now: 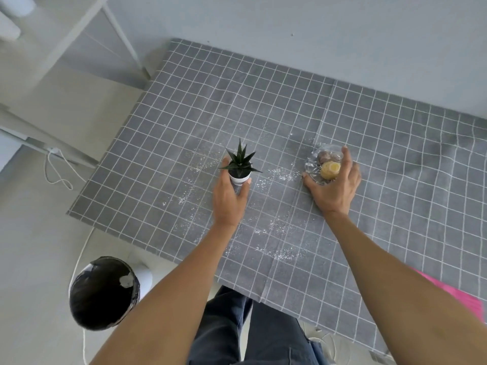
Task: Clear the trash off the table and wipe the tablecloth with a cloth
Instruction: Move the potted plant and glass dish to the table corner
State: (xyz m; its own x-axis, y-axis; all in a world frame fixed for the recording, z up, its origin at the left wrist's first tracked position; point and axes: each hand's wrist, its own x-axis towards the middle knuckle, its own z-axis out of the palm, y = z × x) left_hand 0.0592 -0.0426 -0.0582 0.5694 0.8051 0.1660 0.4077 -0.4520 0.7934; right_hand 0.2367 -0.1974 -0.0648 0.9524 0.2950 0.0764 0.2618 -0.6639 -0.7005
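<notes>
grey checked tablecloth [263, 106] lies under both hands. the left hand [228, 198] has its fingers and thumb curled round a small white pot [239, 177], which stands upright near the middle of the cloth and holds a spiky dark green plant [240, 159]. the right hand [336, 185] grips a clear plastic dish [313, 164] from its near right side, fingers spread and curved over the rim; inside are a yellow round piece and brownish pieces [328, 164], too small to tell what they are. the dish sits on the cloth, to the right of the pot and apart from it. white crumbs [279, 252] are scattered over the cloth between and nearer than the two hands. on the floor at the near left stands a bin [104, 293] with a black liner, a pale scrap inside it. something pink [458, 293] shows at the near right edge.
</notes>
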